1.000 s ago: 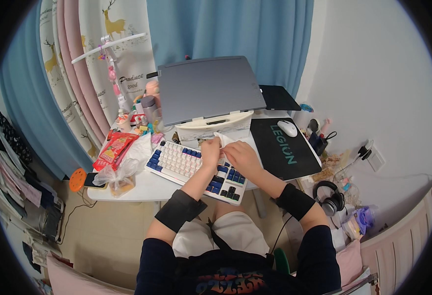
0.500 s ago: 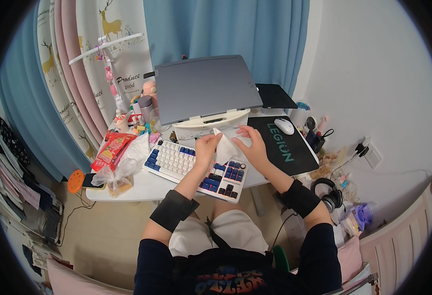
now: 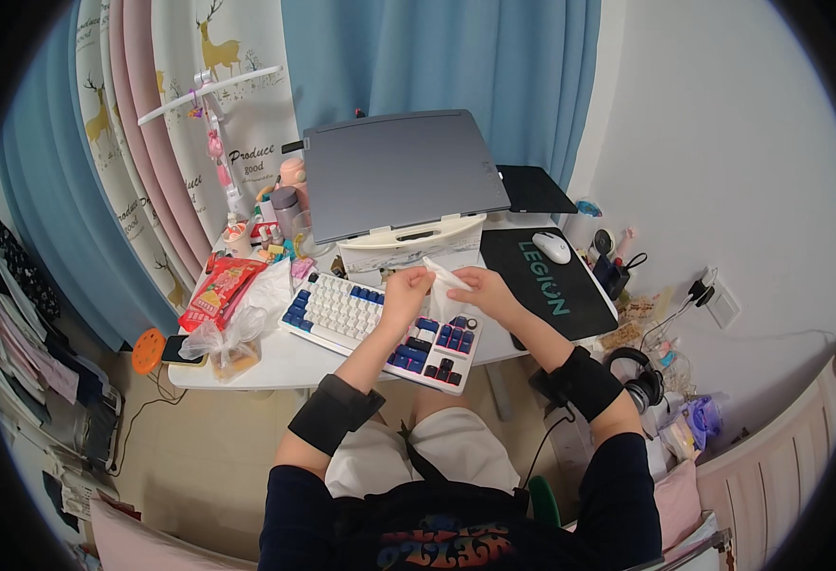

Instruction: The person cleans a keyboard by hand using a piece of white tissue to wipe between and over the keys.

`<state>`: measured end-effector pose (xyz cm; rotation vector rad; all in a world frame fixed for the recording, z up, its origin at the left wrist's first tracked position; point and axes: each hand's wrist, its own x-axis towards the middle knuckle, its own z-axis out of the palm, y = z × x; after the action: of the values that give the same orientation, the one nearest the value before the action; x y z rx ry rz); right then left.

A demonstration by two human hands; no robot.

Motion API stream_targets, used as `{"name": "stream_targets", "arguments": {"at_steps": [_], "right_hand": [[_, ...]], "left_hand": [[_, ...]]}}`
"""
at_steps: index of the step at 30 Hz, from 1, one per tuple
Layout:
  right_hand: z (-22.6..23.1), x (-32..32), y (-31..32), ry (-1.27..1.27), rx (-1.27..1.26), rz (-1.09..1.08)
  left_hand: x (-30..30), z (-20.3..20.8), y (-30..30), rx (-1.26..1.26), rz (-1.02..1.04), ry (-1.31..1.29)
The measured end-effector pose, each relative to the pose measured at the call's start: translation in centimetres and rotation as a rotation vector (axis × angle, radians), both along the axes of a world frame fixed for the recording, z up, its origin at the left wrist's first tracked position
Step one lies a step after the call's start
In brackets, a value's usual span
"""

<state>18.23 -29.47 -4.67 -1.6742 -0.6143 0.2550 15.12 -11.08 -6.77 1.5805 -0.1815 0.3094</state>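
Observation:
Between my hands, above the far edge of the keyboard, hangs a thin white tissue (image 3: 443,293). My left hand (image 3: 406,290) pinches its left side with thumb and fingers. On the other side, my right hand (image 3: 486,288) has its fingers closed on the tissue's right edge. Beneath my wrists lies a white keyboard (image 3: 337,309) with blue and white keycaps, set at a slant; my left forearm hides part of its middle. Just beyond the tissue stands a white stand (image 3: 408,249) with a grey laptop (image 3: 403,171) on it.
Right of my hands, a white mouse (image 3: 551,248) sits on a black mouse pad (image 3: 532,295). At the left are a red packet (image 3: 220,293), a knotted clear plastic bag (image 3: 227,340), a phone (image 3: 190,349) and bottles (image 3: 286,209). Headphones (image 3: 642,378) hang off the right side.
My right hand has moved in from the right and closed on the tissue, which it was apart from before. The tissue now stretches between both hands.

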Motion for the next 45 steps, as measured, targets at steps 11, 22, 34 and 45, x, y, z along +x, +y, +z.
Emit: {"name": "stream_targets", "arguments": {"at_steps": [11,22,34,45], "right_hand": [[0.5,0.0,-1.1,-0.021,-0.039,0.079],[1.0,-0.1,-0.6,-0.017,-0.052,0.055],[1.5,-0.9,-1.0,0.021,-0.129,0.144],[1.7,0.0,-2.6,-0.247,-0.268,0.133]], "left_hand": [[-0.3,0.6,0.6,0.158,0.023,0.009],[-1.7,1.1,-1.3,-0.155,-0.078,0.078],[-1.8,1.0,0.2,-0.232,-0.171,0.139],[-3.0,0.0,1.1,0.317,-0.004,-0.034]]}}
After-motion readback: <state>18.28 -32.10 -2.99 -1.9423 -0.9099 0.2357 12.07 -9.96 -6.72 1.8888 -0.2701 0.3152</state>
